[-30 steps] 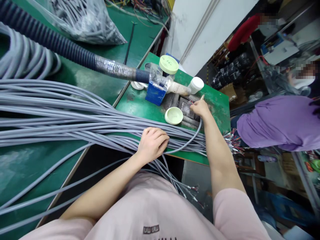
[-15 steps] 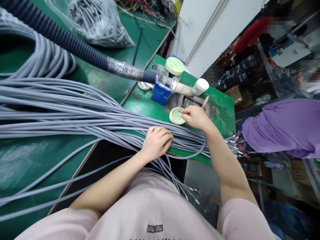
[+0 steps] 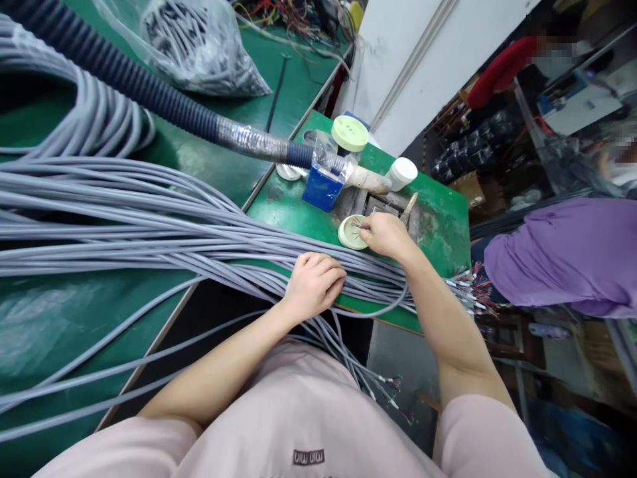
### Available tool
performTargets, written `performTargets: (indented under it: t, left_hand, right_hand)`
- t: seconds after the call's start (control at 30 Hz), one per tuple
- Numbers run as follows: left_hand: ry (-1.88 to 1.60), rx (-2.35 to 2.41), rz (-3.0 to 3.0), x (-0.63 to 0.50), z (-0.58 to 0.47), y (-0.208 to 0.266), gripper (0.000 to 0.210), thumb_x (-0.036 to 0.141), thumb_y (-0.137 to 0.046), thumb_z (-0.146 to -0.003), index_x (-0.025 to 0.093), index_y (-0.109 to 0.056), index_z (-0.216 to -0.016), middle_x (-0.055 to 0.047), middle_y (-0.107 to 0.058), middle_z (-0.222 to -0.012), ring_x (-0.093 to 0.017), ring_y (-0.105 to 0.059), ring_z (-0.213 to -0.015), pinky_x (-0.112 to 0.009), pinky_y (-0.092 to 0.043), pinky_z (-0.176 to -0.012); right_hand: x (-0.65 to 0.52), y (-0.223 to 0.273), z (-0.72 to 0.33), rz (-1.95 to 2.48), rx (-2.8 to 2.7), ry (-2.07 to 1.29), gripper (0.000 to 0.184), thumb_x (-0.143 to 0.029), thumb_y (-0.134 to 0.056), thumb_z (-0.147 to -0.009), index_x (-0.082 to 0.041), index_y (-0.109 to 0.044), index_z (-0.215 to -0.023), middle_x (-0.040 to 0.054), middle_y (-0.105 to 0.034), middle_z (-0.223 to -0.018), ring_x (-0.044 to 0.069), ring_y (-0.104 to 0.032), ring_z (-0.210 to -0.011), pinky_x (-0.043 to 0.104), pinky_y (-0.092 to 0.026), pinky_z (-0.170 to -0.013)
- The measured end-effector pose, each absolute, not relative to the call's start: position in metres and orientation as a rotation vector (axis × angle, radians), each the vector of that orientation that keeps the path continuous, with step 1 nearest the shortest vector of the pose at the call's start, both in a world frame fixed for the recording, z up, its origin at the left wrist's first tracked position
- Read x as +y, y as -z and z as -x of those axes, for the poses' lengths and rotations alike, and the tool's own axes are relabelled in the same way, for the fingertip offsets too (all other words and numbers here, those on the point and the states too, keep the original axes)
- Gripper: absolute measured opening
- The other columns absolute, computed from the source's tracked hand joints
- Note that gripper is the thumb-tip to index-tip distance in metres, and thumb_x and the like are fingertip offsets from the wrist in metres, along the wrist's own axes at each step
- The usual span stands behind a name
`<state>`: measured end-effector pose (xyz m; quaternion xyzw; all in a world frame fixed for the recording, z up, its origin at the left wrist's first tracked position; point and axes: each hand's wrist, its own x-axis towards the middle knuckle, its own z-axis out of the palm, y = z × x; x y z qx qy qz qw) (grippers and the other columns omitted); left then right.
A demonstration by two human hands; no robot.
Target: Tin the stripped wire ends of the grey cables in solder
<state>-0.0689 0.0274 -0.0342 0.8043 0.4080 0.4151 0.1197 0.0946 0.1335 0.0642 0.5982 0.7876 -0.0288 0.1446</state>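
Note:
My right hand (image 3: 387, 234) is closed in a pinch on the stripped end of a grey cable, whose thin coloured wires (image 3: 356, 224) fan out from the fingertips. These wire tips are over a shallow pale-green dish (image 3: 344, 234), with the hand at its right rim. The held cable appears to loop back below the wrist to the bundle. My left hand (image 3: 313, 284) lies on the thick bundle of grey cables (image 3: 249, 232), fingers curled over its near side. What its fingertips grip underneath is partly hidden.
A ribbed black hose (image 3: 164, 99) runs to a blue box (image 3: 322, 187) behind the dish. Nearby stand a green-lidded jar (image 3: 349, 133), a white pot (image 3: 402, 172) and a sooty tray-like block (image 3: 381, 204). A person in a purple top (image 3: 562, 255) is at the right.
My right hand has shifted slightly left, bringing the wire tips further over the dish. My left hand stays in place on the cables.

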Motion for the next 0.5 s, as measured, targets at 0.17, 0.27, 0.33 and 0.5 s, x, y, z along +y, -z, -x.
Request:
performTargets:
  t: [0.17, 0.27, 0.33, 0.5]
  left_hand:
    - [-1.207, 1.187, -2.342, 0.028, 0.069, 0.034, 0.010, 0.022, -0.054, -0.090, 0.022, -0.064, -0.093, -0.001, -0.073, -0.097, -0.017, -0.062, -0.096, -0.038, -0.036, -0.088]
    - [-1.219, 1.195, -2.340, 0.028, 0.069, 0.033, 0.010, 0.022, -0.055, -0.089, 0.022, -0.064, -0.093, -0.001, -0.073, -0.096, -0.017, -0.062, -0.096, -0.038, -0.036, -0.088]
    - [-1.231, 1.199, -2.336, 0.028, 0.069, 0.033, 0.010, 0.022, -0.056, -0.089, 0.023, -0.065, -0.092, -0.001, -0.073, -0.095, -0.018, -0.062, -0.096, -0.038, -0.037, -0.087]
    - [-1.238, 1.193, -2.330, 0.028, 0.068, 0.031, 0.010, 0.021, -0.057, -0.088, 0.023, -0.066, -0.092, -0.001, -0.073, -0.094, -0.018, -0.062, -0.093, -0.038, -0.037, -0.086]
  right_hand:
    - [0.142, -0.084, -0.135, -1.981, 2.317, 0.067, 0.026, -0.029, -0.051, -0.080, -0.015, -0.066, -0.064, 0.0043, -0.060, -0.064, 0.016, -0.050, -0.063, 0.028, -0.029, -0.057]
    - [0.154, -0.078, -0.159, -2.164, 2.229, 0.038, 0.026, -0.029, -0.053, -0.078, -0.016, -0.061, -0.057, 0.0013, -0.051, -0.055, 0.014, -0.045, -0.057, 0.027, -0.027, -0.055]
    - [0.164, -0.067, -0.169, -2.216, 2.151, 0.029, 0.024, -0.028, -0.055, -0.076, -0.016, -0.061, -0.056, 0.0015, -0.052, -0.055, 0.014, -0.046, -0.058, 0.027, -0.028, -0.055]
    - [0.181, -0.040, -0.179, -2.276, 2.018, 0.045, 0.023, -0.028, -0.053, -0.077, -0.015, -0.068, -0.064, 0.0057, -0.062, -0.062, 0.018, -0.056, -0.066, 0.026, -0.035, -0.058]
